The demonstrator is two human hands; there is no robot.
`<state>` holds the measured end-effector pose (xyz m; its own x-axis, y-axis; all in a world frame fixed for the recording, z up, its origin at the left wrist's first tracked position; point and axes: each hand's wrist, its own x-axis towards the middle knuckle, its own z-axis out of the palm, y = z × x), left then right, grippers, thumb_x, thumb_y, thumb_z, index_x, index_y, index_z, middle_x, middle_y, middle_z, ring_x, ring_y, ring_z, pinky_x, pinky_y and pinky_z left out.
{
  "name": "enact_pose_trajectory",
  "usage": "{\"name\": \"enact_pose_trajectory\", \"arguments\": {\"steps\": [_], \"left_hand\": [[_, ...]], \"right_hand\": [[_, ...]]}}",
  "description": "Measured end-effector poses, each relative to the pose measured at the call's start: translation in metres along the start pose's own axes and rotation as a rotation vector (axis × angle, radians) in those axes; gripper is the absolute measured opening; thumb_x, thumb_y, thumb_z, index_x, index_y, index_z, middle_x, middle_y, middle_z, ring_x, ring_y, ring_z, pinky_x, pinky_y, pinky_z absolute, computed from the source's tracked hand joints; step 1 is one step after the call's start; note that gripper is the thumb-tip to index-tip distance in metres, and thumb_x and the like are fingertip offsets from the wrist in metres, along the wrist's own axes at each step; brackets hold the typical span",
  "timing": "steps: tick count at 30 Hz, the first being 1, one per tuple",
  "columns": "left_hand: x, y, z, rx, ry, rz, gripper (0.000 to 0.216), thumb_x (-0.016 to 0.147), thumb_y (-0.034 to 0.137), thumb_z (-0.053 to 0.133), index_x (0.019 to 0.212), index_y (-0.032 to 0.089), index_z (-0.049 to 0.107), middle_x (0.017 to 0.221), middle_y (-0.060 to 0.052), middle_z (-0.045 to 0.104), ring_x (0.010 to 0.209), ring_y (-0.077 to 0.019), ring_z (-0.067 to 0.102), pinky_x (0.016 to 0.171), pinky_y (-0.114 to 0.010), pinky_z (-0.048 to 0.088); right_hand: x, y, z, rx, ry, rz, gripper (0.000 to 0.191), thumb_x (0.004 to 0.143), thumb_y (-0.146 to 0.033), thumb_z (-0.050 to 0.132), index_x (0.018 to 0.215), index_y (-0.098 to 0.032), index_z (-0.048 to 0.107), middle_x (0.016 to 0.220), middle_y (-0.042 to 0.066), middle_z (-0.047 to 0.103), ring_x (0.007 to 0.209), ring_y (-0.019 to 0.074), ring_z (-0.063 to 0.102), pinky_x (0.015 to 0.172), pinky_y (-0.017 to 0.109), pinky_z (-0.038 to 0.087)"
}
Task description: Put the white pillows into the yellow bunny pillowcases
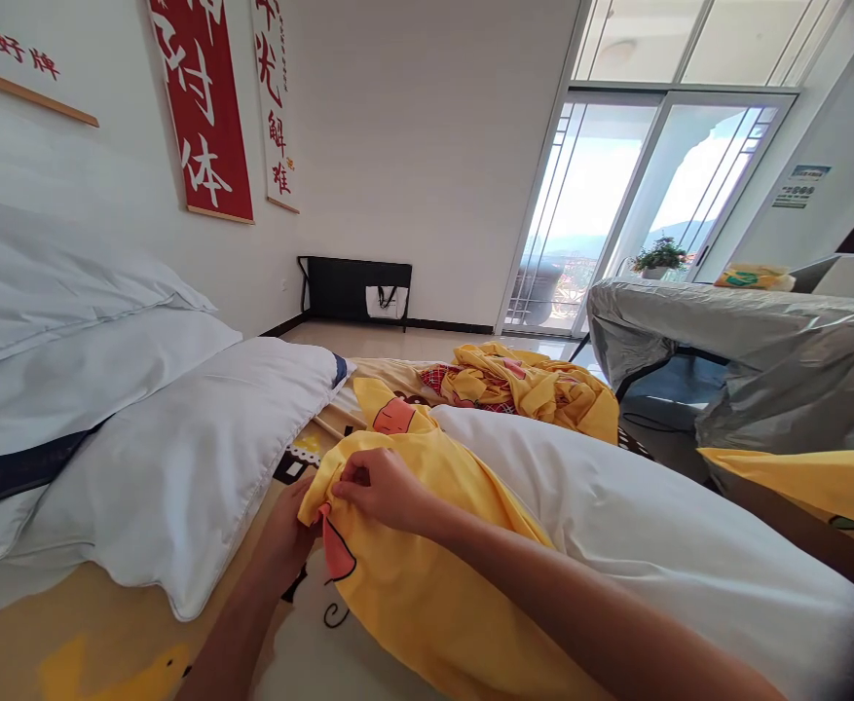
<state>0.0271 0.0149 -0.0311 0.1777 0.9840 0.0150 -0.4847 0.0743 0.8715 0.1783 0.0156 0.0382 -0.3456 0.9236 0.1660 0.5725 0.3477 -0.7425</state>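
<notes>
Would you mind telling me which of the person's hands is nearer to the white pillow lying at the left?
Left. The left hand lies beside the white pillow; the right hand is farther away, pinching the yellow cover.

A bright room with plain white walls; on the left wall hang a red banner with white characters and a narrower white scroll with red characters. At the far end, a tall sliding glass door lets in strong daylight and shows a potted plant outside, while a low black rack stands on the pale tiled floor against the wall. To the right, a piece of furniture sits under a grey cover.
</notes>
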Motion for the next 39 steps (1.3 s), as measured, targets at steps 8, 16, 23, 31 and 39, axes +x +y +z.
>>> {"name": "enact_pose_trajectory", "arguments": {"steps": [8, 16, 23, 31, 39], "left_hand": [[-0.004, 0.013, 0.004, -0.064, -0.032, -0.192, 0.021, 0.064, 0.02, 0.073, 0.084, 0.015, 0.07, 0.071, -0.005, 0.069, 0.061, -0.0181, 0.064, 0.053, -0.023, 0.047], [-0.004, 0.016, 0.01, -0.282, 0.18, -0.338, 0.023, 0.078, 0.013, 0.056, 0.098, 0.012, 0.067, 0.084, -0.009, 0.073, 0.085, -0.026, 0.07, 0.078, -0.034, 0.056], [0.0, 0.015, 0.011, -0.321, 0.182, -0.314, 0.028, 0.082, 0.014, 0.056, 0.108, 0.01, 0.065, 0.088, -0.01, 0.074, 0.092, -0.0264, 0.069, 0.089, -0.036, 0.053], [0.004, 0.014, 0.007, -0.309, 0.171, -0.208, 0.033, 0.084, 0.009, 0.047, 0.113, 0.008, 0.063, 0.091, -0.012, 0.073, 0.081, -0.0225, 0.07, 0.07, -0.03, 0.057], [0.0, 0.017, 0.009, -0.255, 0.242, -0.174, 0.027, 0.077, 0.009, 0.054, 0.099, 0.013, 0.069, 0.075, -0.006, 0.072, 0.066, -0.0185, 0.066, 0.063, -0.026, 0.053]], "right_hand": [[-0.014, 0.0, -0.005, -0.276, -0.052, -0.112, 0.016, 0.083, -0.03, 0.059, 0.073, -0.018, 0.059, 0.073, -0.001, 0.063, 0.064, 0.0095, 0.05, 0.056, 0.024, 0.03], [-0.094, 0.02, -0.005, -1.12, -0.006, -0.479, 0.02, 0.088, -0.036, 0.056, 0.085, -0.016, 0.057, 0.081, 0.006, 0.059, 0.076, 0.0197, 0.052, 0.063, 0.033, 0.032], [-0.112, 0.04, -0.022, -1.276, 0.114, -0.555, 0.007, 0.083, -0.013, 0.055, 0.077, -0.016, 0.055, 0.071, 0.003, 0.055, 0.065, 0.0174, 0.046, 0.058, 0.034, 0.026], [-0.131, 0.043, -0.048, -1.078, 0.146, -0.494, 0.017, 0.087, -0.013, 0.052, 0.072, -0.019, 0.051, 0.068, 0.0, 0.055, 0.062, 0.0158, 0.045, 0.06, 0.032, 0.025], [-0.152, 0.045, -0.045, -1.049, 0.261, -0.565, 0.02, 0.091, -0.022, 0.051, 0.071, -0.02, 0.05, 0.066, -0.001, 0.056, 0.061, 0.0155, 0.047, 0.062, 0.032, 0.028]]}}
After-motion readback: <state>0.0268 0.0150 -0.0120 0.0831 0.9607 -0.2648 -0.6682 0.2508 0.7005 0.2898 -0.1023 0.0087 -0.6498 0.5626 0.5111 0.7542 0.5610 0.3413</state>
